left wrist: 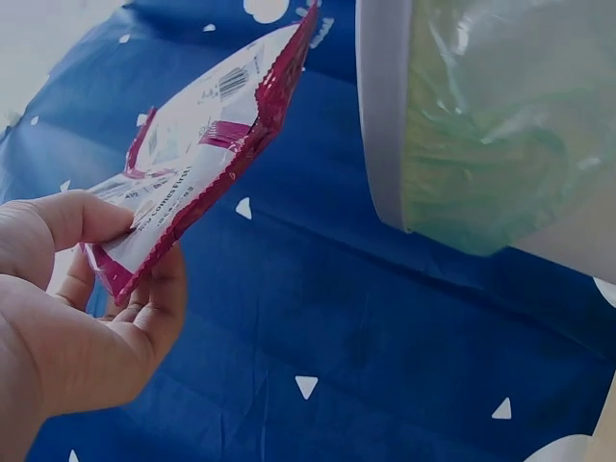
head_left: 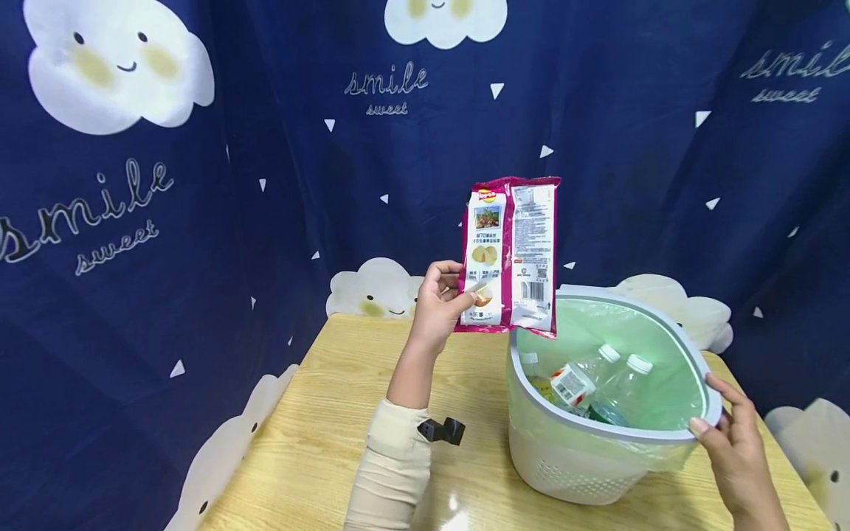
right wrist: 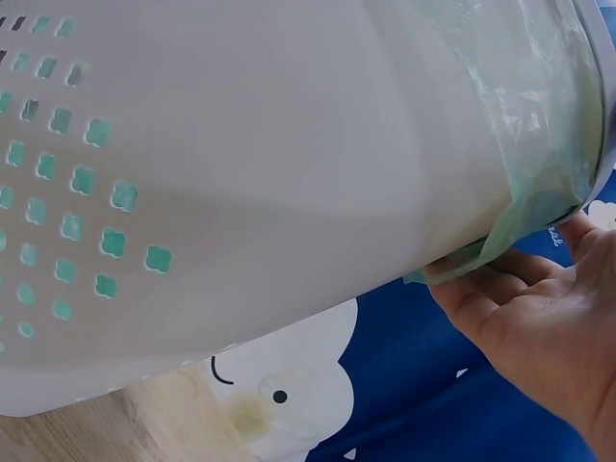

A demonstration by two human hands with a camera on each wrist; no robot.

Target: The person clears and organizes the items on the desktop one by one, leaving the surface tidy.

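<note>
Between thumb and fingers, my left hand (head_left: 434, 306) pinches a magenta-and-white chip bag (head_left: 510, 258) by its lower left edge. The bag's printed back, with a barcode, faces me in the head view. It is up at the height of the bin's rim, just left of and behind the opening. My right hand (head_left: 737, 435) grips the right side of the rim of a light-coloured trash bin (head_left: 578, 464), thumb at the top edge. A thin green liner (head_left: 664, 332) folds over that rim. In the right wrist view, the fingers (right wrist: 481, 289) lie against the liner's overhanging edge.
Several plastic bottles lie inside the bin, among them a clear bottle (head_left: 627, 380) with a white cap and a bottle with a white label (head_left: 572, 385). The bin stands on a wooden table (head_left: 345, 413). A dark blue curtain (head_left: 279, 184) hangs behind and beside it.
</note>
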